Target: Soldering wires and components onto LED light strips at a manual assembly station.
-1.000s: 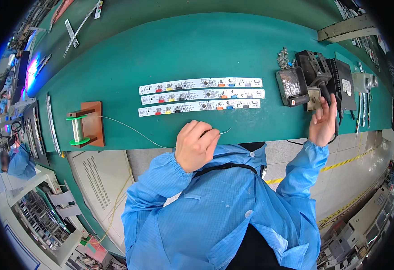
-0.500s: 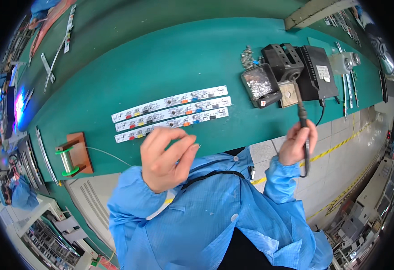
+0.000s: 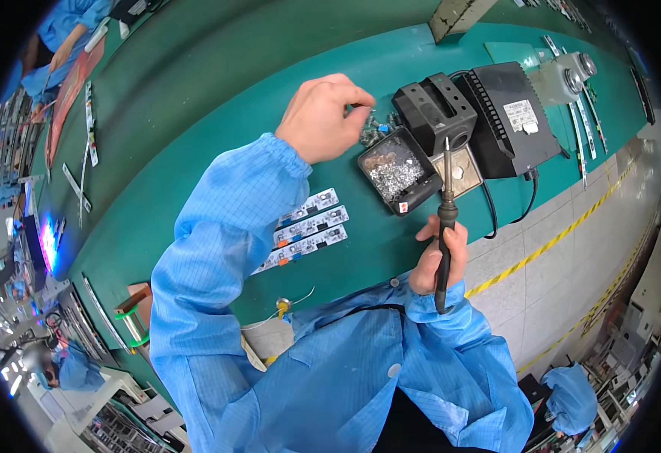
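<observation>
My left hand (image 3: 324, 119) is stretched far over the green bench, thumb and forefinger bent toward each other in a pinch. Its fingertips are at the edge of a heap of small metal components (image 3: 381, 130); whatever they hold is too small to make out. In my right hand (image 3: 444, 257) is a soldering iron (image 3: 446, 215), its tip pointing away from me, just in front of the black iron holder (image 3: 436, 113). Three white strip circuit boards (image 3: 311, 226) lie side by side, partly hidden under my left sleeve. A black tray (image 3: 413, 200) of solder scraps lies between the hands.
A black soldering station (image 3: 515, 121) stands right of the holder, its cable hanging over the bench edge. A sponge (image 3: 459, 172) sits by the tray. Clear bottles (image 3: 561, 79) are farther right. At left is a solder spool (image 3: 135, 326), with solder wire (image 3: 300, 300) trailing near my waist.
My left hand has moved from above the near ends of the boards, away and right, to the component heap. My right hand has shifted left with the soldering iron. The view has turned somewhat.
</observation>
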### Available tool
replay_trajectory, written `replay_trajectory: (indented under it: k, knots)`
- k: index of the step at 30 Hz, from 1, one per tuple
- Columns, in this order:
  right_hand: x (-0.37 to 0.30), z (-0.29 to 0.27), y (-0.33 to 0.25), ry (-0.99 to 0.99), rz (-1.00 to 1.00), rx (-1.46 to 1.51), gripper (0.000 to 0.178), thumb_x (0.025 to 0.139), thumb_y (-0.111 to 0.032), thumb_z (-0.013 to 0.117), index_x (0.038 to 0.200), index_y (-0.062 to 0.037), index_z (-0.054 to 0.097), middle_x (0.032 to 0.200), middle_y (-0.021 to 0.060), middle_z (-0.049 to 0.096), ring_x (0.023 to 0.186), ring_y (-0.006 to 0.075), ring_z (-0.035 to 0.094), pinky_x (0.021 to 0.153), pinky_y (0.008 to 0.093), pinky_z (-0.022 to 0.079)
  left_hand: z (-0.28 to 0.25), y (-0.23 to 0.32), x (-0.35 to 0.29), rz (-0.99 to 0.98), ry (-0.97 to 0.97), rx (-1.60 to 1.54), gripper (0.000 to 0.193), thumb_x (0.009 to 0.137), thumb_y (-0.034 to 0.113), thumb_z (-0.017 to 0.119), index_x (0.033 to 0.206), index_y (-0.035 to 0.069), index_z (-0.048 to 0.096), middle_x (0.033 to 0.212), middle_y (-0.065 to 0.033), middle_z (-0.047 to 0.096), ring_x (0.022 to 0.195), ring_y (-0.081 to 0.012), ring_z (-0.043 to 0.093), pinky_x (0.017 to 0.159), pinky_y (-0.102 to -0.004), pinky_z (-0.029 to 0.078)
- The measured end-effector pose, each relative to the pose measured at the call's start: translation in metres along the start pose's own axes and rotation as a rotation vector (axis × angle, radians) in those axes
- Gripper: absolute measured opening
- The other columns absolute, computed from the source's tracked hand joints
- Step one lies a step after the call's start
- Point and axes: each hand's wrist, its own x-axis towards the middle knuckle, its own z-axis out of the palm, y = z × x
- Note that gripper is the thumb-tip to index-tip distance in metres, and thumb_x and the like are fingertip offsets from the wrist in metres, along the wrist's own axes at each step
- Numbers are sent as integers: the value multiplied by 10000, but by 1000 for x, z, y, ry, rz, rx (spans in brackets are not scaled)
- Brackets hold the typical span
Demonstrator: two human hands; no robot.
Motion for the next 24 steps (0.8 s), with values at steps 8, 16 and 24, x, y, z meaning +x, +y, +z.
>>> replay_trajectory:
  k: [8, 16, 24]
  knots:
    - [0, 0, -2, -21, 14, 36, 406, 1007, -268, 463, 1357, -68, 416, 1172, 256, 542, 763, 228, 569, 682, 342, 483, 18, 19, 34, -140, -245, 245, 209, 762, 202, 722, 898, 44, 741, 833, -97, 662, 787, -277, 641, 729, -388, 508]
    - [1, 1, -4, -21, 5, 56, 404, 1010, -268, 458, 1357, -67, 413, 1168, 258, 543, 771, 217, 573, 682, 336, 485, 20, 19, 44, -214, -410, 233, 168, 729, 119, 607, 829, 70, 734, 830, -187, 698, 837, -373, 665, 797, -448, 524]
    - [-2, 0, -1, -30, 2, 33, 437, 1011, -259, 466, 1367, -14, 403, 1191, 262, 570, 807, 225, 577, 716, 361, 490, -60, 32, -12, -41, 8, 205, 104, 822, 106, 641, 852, 8, 654, 710, -103, 661, 639, -188, 663, 605, -308, 521]
